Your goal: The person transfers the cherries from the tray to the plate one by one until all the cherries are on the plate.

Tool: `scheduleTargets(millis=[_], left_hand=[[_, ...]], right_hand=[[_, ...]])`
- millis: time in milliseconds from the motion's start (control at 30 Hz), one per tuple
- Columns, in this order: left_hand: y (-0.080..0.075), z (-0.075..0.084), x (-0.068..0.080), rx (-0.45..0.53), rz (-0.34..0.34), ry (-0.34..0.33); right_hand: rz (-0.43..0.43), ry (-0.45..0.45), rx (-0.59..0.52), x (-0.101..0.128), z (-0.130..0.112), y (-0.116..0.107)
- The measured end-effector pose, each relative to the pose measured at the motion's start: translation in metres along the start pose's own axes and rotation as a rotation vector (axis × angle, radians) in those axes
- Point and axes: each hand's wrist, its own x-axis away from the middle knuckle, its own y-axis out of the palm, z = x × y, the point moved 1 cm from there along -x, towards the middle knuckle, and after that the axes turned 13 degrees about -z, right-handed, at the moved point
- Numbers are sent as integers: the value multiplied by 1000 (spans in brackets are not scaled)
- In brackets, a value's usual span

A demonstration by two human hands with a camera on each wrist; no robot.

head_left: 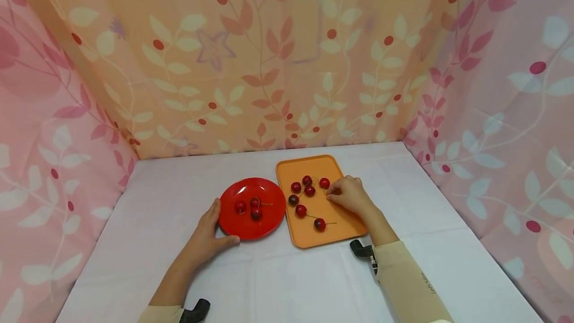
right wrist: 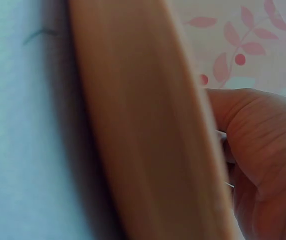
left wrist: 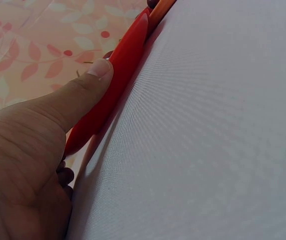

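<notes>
A red plate [head_left: 269, 194] with three cherries [head_left: 254, 209] lies on the white table. My left hand [head_left: 222, 223] grips its near left rim. The left wrist view shows the thumb [left wrist: 85, 92] pressed on the plate's edge [left wrist: 125, 60]. Right beside the plate lies an orange tray [head_left: 309, 166] with several stemmed cherries [head_left: 301, 210]. My right hand [head_left: 331, 194] rests on the tray with fingers curled, fingertips pinched at the stem of the cherry [head_left: 324, 183] at the tray's far right. In the right wrist view the blurred tray edge [right wrist: 148, 125] hides the fingertips of that hand [right wrist: 263, 150].
A white cloth [head_left: 287, 283] covers the table. Leaf-patterned curtains close it in at the back [head_left: 269, 64], left [head_left: 49, 163] and right [head_left: 502, 128]. Black wrist camera mounts [head_left: 362, 249] sit on both forearms.
</notes>
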Motion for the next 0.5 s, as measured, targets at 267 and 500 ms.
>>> scheduleTargets(millis=[267,500], left_hand=[[0,1,2,22,-16,-9],[0,2,1,18,-5,-2]], right_hand=[[12,-7,14,0,0,3],[26,-28,43,0,0,3]])
